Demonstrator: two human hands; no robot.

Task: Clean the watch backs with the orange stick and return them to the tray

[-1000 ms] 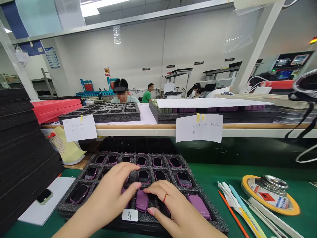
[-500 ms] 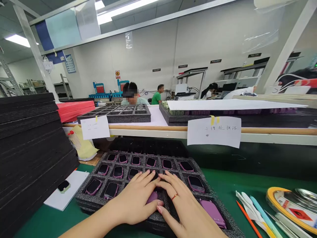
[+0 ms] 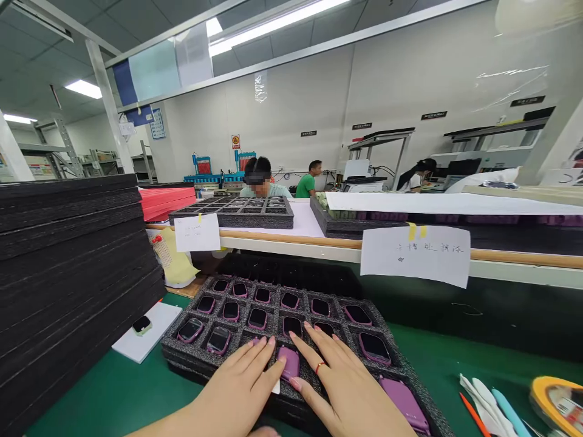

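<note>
A black foam tray holds several purple watch cases with dark screens in separate pockets. My left hand lies over its front row, fingers stretched, with the thumb against a purple case showing a plain side up. A small white edge shows below that thumb; what it belongs to is hidden. My right hand is spread flat over the pockets to the right, its thumb near the same case. Another purple case, plain side up, sits in the front right pocket. Both palms hide the pockets under them.
Stacked black foam trays rise at the left. A green-cased watch rests on a white pad. Pens and a yellow-rimmed roll are at the right. A shelf edge crosses behind; people sit beyond.
The view has shifted, moving the scene rightward. My left hand has drawn back toward the tray's front edge, and my hands are farther apart. More of the purple case between them shows.
</note>
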